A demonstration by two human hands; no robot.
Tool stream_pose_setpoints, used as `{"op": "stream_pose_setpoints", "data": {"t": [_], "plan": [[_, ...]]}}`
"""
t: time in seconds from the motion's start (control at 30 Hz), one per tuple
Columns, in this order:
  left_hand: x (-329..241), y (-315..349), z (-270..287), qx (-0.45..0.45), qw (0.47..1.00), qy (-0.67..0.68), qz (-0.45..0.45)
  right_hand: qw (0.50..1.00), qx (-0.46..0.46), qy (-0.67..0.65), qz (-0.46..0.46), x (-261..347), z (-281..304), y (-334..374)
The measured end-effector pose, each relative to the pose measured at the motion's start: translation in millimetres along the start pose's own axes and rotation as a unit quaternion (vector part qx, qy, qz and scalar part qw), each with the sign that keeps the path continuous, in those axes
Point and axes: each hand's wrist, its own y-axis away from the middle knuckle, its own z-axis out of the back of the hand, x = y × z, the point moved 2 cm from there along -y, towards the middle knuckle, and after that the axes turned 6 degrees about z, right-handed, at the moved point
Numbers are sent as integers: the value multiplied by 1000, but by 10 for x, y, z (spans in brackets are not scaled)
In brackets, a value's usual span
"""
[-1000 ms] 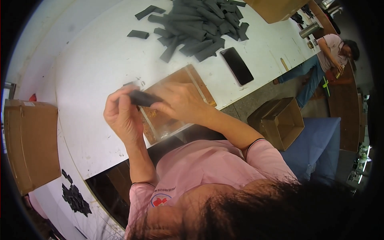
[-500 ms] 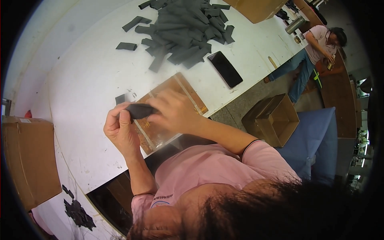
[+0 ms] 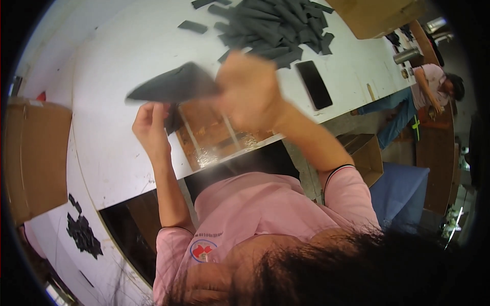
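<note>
Our right fingers [image 3: 236, 77] grasp a dark grey piece [image 3: 171, 84] above the desk [image 3: 115, 148]; whether our left fingers [image 3: 144, 116] pinch it, we cannot tell. Our pink shirt [image 3: 260, 196] bears a round emblem [image 3: 204, 251] and lettering [image 3: 209, 235].

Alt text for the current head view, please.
A blurred bare right hand grips one end of a dark grey fabric-like piece; the left hand is just below it, contact unclear. On the white table lie a brown board, a pile of dark grey pieces and a black phone.
</note>
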Motion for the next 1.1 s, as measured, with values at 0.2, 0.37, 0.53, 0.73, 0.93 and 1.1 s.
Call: {"op": "stream_pose_setpoints", "data": {"t": [0.2,0.37,0.53,0.73,0.93,1.1], "plan": [[561,-394,426,-73,969,-232,-32,896,58,112,-425,-1316,172,548],[619,-392,373,-18,923,-384,5,844,61,-46,-531,-597,-183,1523],[380,-106,217,79,899,-430,-32,874,87,29,-478,-95,-208,1907],[682,-60,366,73,879,-469,-38,886,91,58,-451,-74,-238,1897],[739,-77,458,-30,915,-400,-55,886,104,72,-447,-55,-251,1912],[395,74,576,-48,997,-36,51,893,85,63,-437,-34,-217,1906]]}}
